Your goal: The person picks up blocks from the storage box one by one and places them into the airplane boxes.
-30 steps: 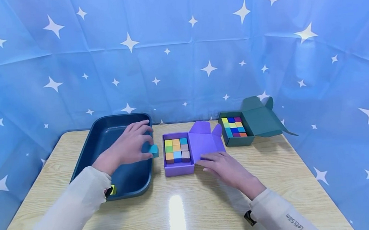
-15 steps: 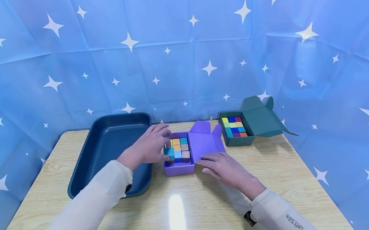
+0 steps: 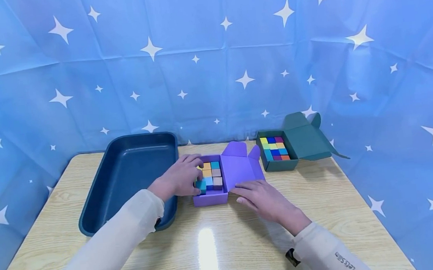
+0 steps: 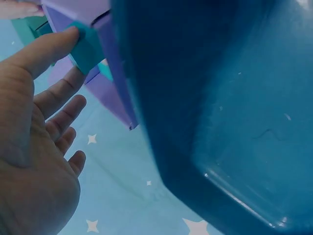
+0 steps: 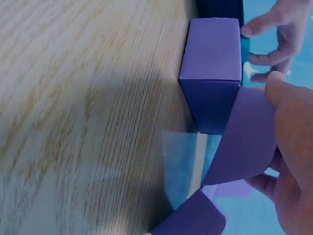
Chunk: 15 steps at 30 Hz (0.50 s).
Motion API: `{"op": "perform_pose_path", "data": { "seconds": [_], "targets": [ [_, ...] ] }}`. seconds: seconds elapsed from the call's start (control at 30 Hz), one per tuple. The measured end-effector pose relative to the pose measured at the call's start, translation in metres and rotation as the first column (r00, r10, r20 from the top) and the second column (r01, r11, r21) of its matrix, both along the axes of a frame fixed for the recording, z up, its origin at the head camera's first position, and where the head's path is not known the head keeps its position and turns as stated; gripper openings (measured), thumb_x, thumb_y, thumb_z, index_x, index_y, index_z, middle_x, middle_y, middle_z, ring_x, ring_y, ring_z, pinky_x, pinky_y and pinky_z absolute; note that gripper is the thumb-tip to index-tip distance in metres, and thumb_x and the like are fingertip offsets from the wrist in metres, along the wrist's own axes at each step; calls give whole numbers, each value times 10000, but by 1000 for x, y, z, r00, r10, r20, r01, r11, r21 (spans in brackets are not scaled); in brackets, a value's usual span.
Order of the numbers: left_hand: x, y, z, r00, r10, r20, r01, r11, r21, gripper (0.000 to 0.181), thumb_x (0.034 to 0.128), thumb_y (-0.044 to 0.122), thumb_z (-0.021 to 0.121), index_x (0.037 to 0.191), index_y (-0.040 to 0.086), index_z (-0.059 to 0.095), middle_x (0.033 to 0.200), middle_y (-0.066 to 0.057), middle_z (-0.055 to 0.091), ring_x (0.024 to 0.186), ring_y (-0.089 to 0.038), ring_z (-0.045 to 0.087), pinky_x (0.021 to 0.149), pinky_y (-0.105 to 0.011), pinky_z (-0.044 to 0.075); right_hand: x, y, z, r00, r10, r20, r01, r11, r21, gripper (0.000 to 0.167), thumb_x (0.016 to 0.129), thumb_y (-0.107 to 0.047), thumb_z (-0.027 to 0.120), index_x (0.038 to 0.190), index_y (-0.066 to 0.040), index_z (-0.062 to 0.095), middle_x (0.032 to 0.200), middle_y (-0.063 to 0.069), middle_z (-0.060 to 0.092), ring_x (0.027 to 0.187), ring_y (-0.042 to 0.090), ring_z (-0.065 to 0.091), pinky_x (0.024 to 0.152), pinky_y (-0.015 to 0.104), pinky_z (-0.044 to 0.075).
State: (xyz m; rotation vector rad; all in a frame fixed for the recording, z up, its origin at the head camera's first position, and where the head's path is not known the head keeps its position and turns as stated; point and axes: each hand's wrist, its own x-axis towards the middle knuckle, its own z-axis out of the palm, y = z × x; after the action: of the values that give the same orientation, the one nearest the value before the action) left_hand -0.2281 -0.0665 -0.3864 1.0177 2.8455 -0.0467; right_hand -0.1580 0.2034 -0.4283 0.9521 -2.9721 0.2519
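My left hand (image 3: 179,177) pinches a teal cube (image 3: 201,188) between thumb and index finger at the near left corner of the purple box (image 3: 211,200). In the left wrist view the teal cube (image 4: 89,51) sits at the box's rim, the other fingers apart from it. Rows of coloured cubes fill the box; the left hand hides some of them. My right hand (image 3: 267,203) holds the near edge of the box's open lid (image 3: 238,167). From the right wrist, the purple lid flap (image 5: 244,139) lies between thumb and fingers.
Left of the box stands a deep dark-blue tray (image 3: 93,191), partly behind my left sleeve. A green box (image 3: 280,167) with several coloured cubes stands open at the back right. A starry blue cloth (image 3: 212,76) hangs behind the wooden table (image 3: 165,262).
My left hand has carried the teal cube from the tray's right rim rightward to the purple box and lowered it at the near left corner. My right hand has stayed on the lid.
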Motion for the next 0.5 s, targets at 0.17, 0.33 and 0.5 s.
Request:
{"op": "perform_pose_path", "data": {
  "seconds": [0.17,0.33,0.5],
  "targets": [
    [-2,1,-8,1000,8,-14,-9,999,-43,371,803,438,764,1079,190,753,1407,-34,544,1480,-265,248,1232,-490,202,0,-1,0,1000,-10,10,10,1000,-11,383,1021,-379,466,1372,-261,566,1376,2,603,1288,234,557,1097,505,428],
    [-4,4,-14,999,40,-25,-42,995,-90,336,799,431,770,1033,191,762,1420,-25,537,1483,-256,247,1235,-479,199,-1,-2,0,1000,-8,13,8,1000,-18,378,1024,-372,462,1368,-258,569,1372,3,606,1284,235,560,1093,503,433],
    [-7,11,-16,997,43,-64,-52,988,-148,268,791,394,767,960,185,760,1396,-33,555,1475,-257,271,1232,-465,208,-1,-2,0,999,-24,26,24,1000,-20,386,1030,-393,440,1367,-259,571,1373,-2,605,1284,230,559,1096,495,433]
  ]
}}
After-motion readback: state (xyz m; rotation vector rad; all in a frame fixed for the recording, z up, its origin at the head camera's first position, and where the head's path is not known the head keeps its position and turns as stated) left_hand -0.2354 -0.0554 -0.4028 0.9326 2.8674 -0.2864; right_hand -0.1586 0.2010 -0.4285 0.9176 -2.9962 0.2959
